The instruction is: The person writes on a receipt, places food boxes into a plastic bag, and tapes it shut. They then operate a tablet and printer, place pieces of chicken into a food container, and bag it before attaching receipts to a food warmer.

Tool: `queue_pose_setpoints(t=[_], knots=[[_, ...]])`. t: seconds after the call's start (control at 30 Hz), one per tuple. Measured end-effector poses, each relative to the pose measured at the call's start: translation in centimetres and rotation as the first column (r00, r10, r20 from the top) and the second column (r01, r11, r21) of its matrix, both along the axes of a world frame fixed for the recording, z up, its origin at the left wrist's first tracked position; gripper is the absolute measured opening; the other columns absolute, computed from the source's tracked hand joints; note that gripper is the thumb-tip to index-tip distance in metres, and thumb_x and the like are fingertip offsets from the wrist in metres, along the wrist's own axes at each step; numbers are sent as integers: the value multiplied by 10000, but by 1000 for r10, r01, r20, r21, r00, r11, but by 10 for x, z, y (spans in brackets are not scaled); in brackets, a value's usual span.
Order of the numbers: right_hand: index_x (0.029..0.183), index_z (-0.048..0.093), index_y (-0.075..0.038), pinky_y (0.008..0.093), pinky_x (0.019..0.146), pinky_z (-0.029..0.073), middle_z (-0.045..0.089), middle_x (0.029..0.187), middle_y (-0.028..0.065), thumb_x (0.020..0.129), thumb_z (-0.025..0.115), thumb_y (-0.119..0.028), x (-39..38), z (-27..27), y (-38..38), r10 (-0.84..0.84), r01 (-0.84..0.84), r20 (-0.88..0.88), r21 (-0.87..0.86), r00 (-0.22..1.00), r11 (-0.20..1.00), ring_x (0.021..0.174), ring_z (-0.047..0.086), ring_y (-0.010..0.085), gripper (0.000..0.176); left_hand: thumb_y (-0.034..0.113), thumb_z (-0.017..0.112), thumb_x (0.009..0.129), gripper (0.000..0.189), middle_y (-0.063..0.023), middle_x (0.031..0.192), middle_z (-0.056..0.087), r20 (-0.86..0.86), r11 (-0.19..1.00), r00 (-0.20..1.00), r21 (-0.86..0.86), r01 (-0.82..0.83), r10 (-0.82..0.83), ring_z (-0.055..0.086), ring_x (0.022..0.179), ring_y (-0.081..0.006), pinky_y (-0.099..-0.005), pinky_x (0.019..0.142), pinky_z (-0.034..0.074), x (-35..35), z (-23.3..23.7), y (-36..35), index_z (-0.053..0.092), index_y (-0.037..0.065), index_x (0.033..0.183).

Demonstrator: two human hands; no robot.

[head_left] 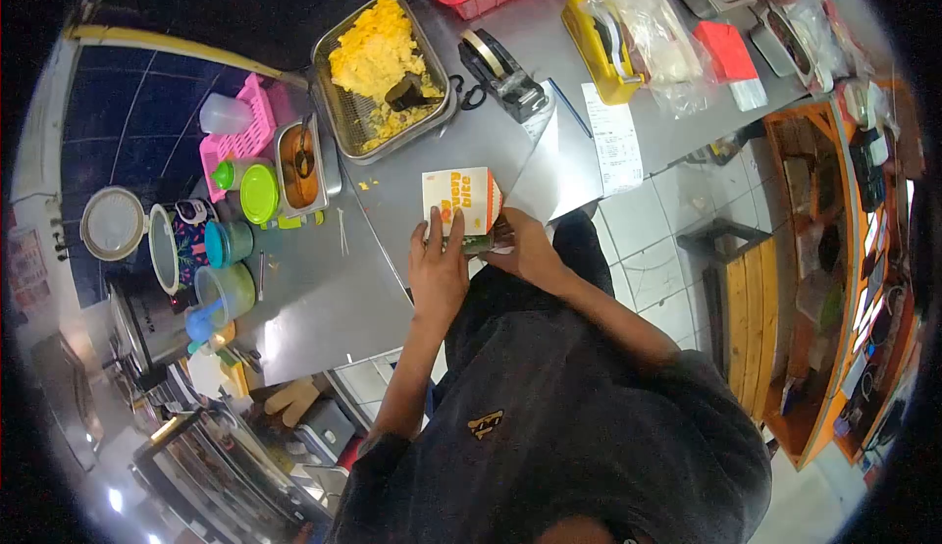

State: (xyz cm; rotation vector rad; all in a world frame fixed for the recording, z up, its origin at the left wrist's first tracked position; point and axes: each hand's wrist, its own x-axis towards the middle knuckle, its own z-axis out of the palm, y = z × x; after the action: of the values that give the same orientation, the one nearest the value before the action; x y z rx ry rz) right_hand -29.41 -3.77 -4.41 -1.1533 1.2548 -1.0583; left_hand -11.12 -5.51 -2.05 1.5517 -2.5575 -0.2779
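A small food box (451, 198), cream with orange lettering and a red-striped side, lies at the near edge of the metal counter. My left hand (439, 259) grips its near left part, the fingers laid over the printed top. At the near right corner, my right hand (530, 250) has its fingers curled against the box. A dark green patch shows between the hands at the near side; I cannot make out what it is. The undersides of both hands are hidden.
Beyond the box stands a metal tray (446, 117) of yellow food with a dark scoop (404, 93). A black tape dispenser (502, 73), a yellow dispenser (610, 83) and a receipt (613, 142) lie to the right. Leftward are a sauce pan (302, 194) and several tubs.
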Motion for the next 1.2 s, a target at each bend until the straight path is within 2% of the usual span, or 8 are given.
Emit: queue_pose_setpoints(t=[0.1, 0.43, 0.57, 0.67, 0.87, 1.07, 1.13, 1.2], knots=[[1102, 606, 44, 380, 823, 549, 670, 1007, 188, 755, 818, -142, 12, -30, 3, -30, 31, -106, 7, 994, 999, 938, 685, 319, 447, 31, 681, 756, 693, -185, 1484, 422, -17, 999, 1000, 43, -2, 3, 447, 1246, -427, -481, 1040, 430, 1, 2, -6, 504, 117, 1420], [1046, 653, -20, 418, 769, 545, 672, 975, 162, 824, 713, -127, 16, -55, 7, -54, -1, -288, -188, 956, 982, 895, 669, 355, 253, 21, 672, 746, 714, -182, 1515, 399, -59, 999, 998, 43, 23, -20, 438, 1250, -428, -478, 1053, 417, 10, -5, -5, 506, 146, 1429], [1012, 680, -21, 425, 764, 539, 681, 943, 183, 815, 713, -119, 9, -39, -10, -23, -34, -330, -164, 944, 986, 882, 669, 364, 223, 18, 672, 741, 723, -179, 1521, 388, -98, 999, 995, 43, 27, -23, 433, 1251, -427, -483, 1053, 412, 15, -8, -5, 500, 143, 1432], [983, 718, -44, 429, 743, 534, 686, 884, 208, 805, 715, -127, 2, -37, -23, 19, -51, -204, -151, 979, 987, 804, 671, 387, 196, 18, 667, 751, 711, -193, 1518, 377, -111, 998, 993, 52, 44, -38, 410, 1264, -438, -493, 1053, 409, 17, -8, -5, 496, 132, 1431], [902, 709, 0, 407, 674, 520, 684, 821, 194, 788, 740, -138, -4, -63, -38, 125, -168, -362, -89, 924, 982, 724, 659, 362, 182, 23, 682, 763, 680, -180, 1535, 355, -71, 994, 997, 96, 48, -41, 390, 1284, -445, -489, 1053, 408, 20, -8, -5, 514, 118, 1414], [863, 711, -9, 429, 698, 521, 680, 813, 195, 771, 750, -200, -20, -43, -40, 165, -190, -442, -13, 882, 982, 758, 663, 364, 215, 121, 744, 756, 673, -231, 1525, 312, -49, 998, 997, 35, 61, -59, 368, 1300, -472, -539, 1054, 378, 18, -9, -4, 527, 113, 1393], [835, 698, -13, 431, 702, 522, 683, 818, 185, 778, 745, -199, -47, -2, -35, 179, -215, -578, 6, 796, 977, 759, 668, 356, 200, 160, 755, 764, 645, -263, 1517, 298, -108, 999, 993, 12, 41, -40, 359, 1309, -478, -555, 1060, 356, 14, -8, -1, 544, 108, 1371], [836, 682, -19, 406, 675, 524, 679, 790, 164, 798, 727, -176, -87, 38, -40, -133, 74, -581, -124, 803, 990, 734, 675, 316, 168, 346, 761, 779, 695, -335, 1454, 328, -172, 999, 985, -51, -20, 11, 349, 1316, -517, -603, 1055, 318, 5, -11, -5, 510, 55, 1359]])
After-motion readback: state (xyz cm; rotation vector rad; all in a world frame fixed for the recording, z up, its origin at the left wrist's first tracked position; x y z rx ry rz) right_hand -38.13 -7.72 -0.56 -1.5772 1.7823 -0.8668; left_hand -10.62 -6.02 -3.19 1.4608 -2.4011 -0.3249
